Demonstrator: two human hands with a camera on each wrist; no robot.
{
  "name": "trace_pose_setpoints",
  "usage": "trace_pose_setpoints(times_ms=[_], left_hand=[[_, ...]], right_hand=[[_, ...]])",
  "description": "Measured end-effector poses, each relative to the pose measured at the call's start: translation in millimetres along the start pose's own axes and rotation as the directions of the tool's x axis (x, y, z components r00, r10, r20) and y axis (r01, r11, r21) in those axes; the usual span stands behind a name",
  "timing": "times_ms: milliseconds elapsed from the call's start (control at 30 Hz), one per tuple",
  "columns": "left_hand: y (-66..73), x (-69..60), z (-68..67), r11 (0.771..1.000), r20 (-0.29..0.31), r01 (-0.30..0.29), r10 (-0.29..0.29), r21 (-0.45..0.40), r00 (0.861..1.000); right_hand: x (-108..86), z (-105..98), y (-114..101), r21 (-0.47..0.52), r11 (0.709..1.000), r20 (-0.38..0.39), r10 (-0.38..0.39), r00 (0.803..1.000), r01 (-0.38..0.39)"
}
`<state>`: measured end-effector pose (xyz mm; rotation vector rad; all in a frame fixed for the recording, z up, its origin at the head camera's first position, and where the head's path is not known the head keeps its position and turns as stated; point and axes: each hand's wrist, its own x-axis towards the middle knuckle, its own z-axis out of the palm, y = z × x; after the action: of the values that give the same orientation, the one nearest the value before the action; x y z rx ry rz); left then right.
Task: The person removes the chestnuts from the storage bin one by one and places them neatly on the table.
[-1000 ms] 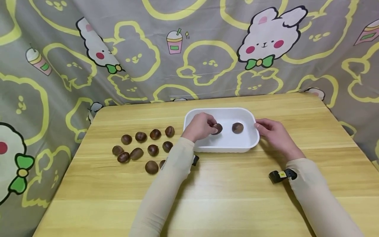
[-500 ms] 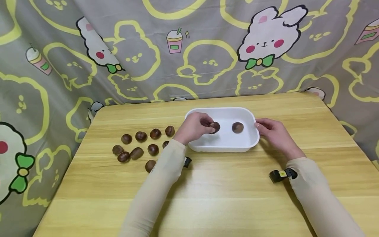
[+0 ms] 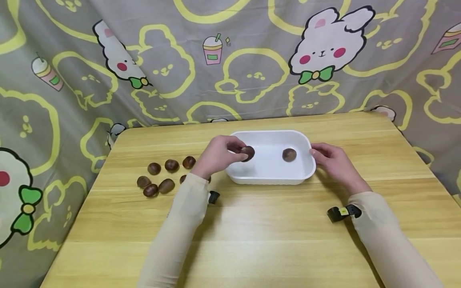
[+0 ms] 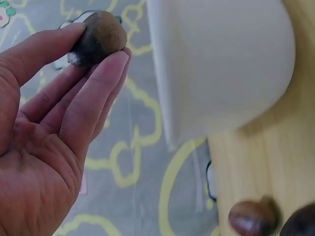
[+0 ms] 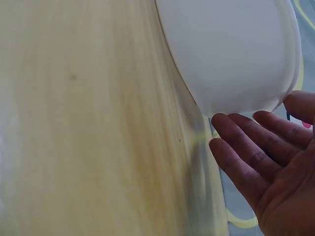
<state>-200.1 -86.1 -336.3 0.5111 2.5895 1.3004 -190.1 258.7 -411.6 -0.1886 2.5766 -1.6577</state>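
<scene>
My left hand [image 3: 221, 154] pinches a brown chestnut [image 3: 247, 153] between thumb and fingertips, over the left end of a white rectangular tray [image 3: 270, 181]. In the left wrist view this chestnut [image 4: 100, 39] is held above the rim level of the tray [image 4: 221, 69]. Another chestnut [image 3: 289, 155] lies on the tray floor, toward the right. At the tray's right end, my right hand [image 3: 333, 162] touches the outer wall with its fingertips, the thumb at the rim. The right wrist view shows those fingers nearly straight against the wall [image 5: 236, 59].
Several loose chestnuts [image 3: 166, 186] lie on the wooden table [image 3: 273, 232] left of the tray, some partly hidden by my left forearm. A patterned grey curtain [image 3: 252, 88] hangs along the table's back edge. A small black camera [image 3: 338, 214] sits on my right wrist.
My left hand has moved leftward with the pinched chestnut, from near the tray's middle to its left end. The right hand and the other chestnut in the tray have stayed in place.
</scene>
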Motion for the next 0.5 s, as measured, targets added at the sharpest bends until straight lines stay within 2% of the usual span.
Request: trace_pose_setpoints(times_ms=[267, 500], left_hand=[[-8.2, -16.6, -26.3, 1.000, -0.013, -0.003, 0.004, 0.017, 1.000], [-19.2, -31.3, -38.6, 0.999, 0.015, -0.007, 0.007, 0.045, 1.000]], right_hand=[[-1.9, 0.6, -2.1, -0.006, 1.000, -0.001, 0.000, 1.000, 0.000], [-0.2, 0.7, -2.4, 0.006, 1.000, -0.006, 0.005, 1.000, -0.005]])
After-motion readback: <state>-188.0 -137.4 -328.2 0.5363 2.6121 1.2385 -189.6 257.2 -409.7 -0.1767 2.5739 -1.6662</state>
